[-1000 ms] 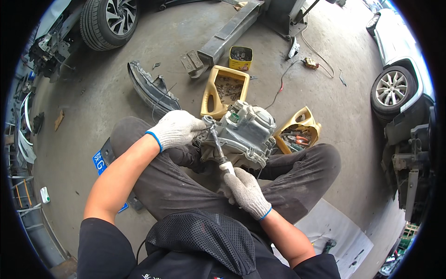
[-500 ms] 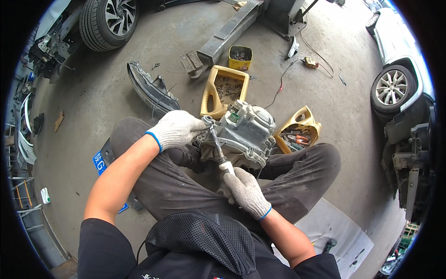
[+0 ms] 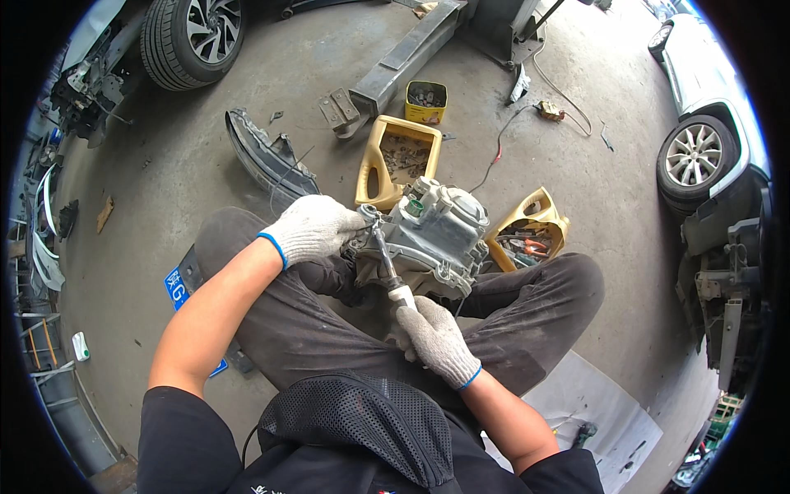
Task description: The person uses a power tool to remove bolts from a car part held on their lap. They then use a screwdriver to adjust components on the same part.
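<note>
A grey car headlight housing [image 3: 436, 226], its back facing up, rests between my bent legs. My left hand [image 3: 313, 229], in a white knit glove with a blue cuff, has its fingers closed at the left corner of the housing, beside the tool tip. My right hand [image 3: 436, 337], gloved alike, is closed around a driver tool with a long metal shaft [image 3: 383, 251] and a white section by the grip. The shaft slants up and left, and its tip meets the housing's corner next to my left fingertips. What exactly lies under the tip is too small to tell.
Beyond the housing stands a cut-open yellow jug [image 3: 370, 156] with small hardware, and behind it a yellow tin [image 3: 426, 115]. At right, another cut jug [image 3: 562, 226] holds pliers. A dark curved lamp [image 3: 267, 156] lies at left, near a metal lift arm [image 3: 411, 62]. Cars flank the floor.
</note>
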Action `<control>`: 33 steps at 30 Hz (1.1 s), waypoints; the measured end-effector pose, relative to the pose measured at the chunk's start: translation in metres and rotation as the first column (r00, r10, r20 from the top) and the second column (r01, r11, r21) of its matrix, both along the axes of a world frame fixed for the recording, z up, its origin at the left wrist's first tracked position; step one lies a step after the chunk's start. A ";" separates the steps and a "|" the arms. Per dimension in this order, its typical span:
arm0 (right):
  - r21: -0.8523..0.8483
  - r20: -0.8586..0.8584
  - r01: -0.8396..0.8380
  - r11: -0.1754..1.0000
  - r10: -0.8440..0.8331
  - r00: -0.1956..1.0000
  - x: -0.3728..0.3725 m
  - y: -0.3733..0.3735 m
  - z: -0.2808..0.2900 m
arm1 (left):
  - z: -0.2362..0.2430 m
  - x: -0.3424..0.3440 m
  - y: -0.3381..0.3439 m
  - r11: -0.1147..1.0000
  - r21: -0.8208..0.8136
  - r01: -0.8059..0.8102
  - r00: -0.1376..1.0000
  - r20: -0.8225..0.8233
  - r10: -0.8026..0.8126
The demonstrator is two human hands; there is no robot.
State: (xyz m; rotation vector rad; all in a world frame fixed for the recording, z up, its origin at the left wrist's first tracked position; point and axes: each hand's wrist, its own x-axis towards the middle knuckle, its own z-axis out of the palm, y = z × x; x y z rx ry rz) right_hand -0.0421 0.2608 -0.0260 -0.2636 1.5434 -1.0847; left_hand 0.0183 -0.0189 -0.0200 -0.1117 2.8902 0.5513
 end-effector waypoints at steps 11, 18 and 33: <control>0.012 -0.013 -0.013 1.000 0.013 1.000 -0.001 0.000 0.003 | 0.000 0.000 0.000 1.000 0.015 0.001 1.000 -0.002 -0.001; 0.014 -0.021 -0.019 1.000 0.019 1.000 -0.001 0.000 0.004 | 0.001 0.000 0.001 1.000 0.008 0.000 1.000 -0.001 0.000; 0.003 -0.019 -0.021 1.000 0.022 1.000 -0.001 0.000 0.002 | 0.000 -0.001 -0.001 1.000 -0.015 0.011 1.000 0.026 -0.010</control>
